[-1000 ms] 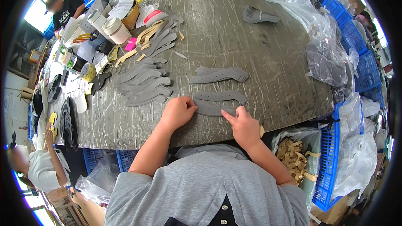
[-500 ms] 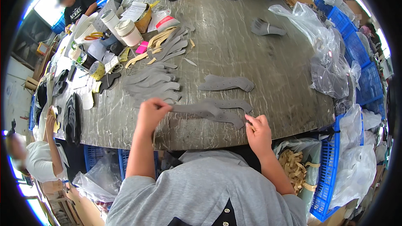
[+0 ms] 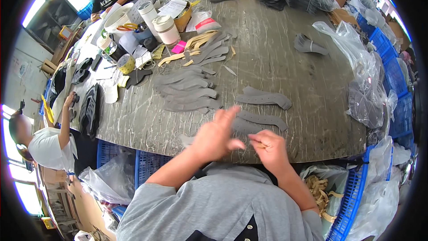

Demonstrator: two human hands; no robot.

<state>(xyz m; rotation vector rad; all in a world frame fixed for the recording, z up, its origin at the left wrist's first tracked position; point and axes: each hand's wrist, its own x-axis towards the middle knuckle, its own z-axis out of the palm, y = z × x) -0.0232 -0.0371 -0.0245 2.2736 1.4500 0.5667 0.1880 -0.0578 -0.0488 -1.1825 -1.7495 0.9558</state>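
- At far left, a co-worker in a white top (image 3: 51,147) reaches one hand to a dark piece at the table's edge.
- Below the worktable (image 3: 307,89), a blue crate (image 3: 117,150) stands with a crumpled clear plastic bag (image 3: 104,174) bulging against it.
- On the tabletop, orange-handled scissors (image 3: 128,27) rest at the rim of a white tub (image 3: 113,22); a lidded white jar (image 3: 166,31) stands nearby, its contents hidden.
- Just past the jar, a tan container (image 3: 183,20) has printed papers leaning out of it.
- A fanned pile of curved grey strips (image 3: 189,93) lies beyond the left hand and to its left.
- The left hand (image 3: 217,135), blurred, is spread and released, fingers extended and thumb apart.
- A punched grey strip (image 3: 263,119) lies flat just beyond both hands, a plain grey piece (image 3: 245,126) beside it on the near side; another grey stack (image 3: 264,97) sits farther out.
- The right hand (image 3: 269,146) has its fingers curled in; a tan bit shows there, but whether it is gripped cannot be told.
- At right, below the table edge, a clear-lined container (image 3: 341,177) holds a heap of tan strips (image 3: 315,190), next to a tall blue basket (image 3: 354,194).
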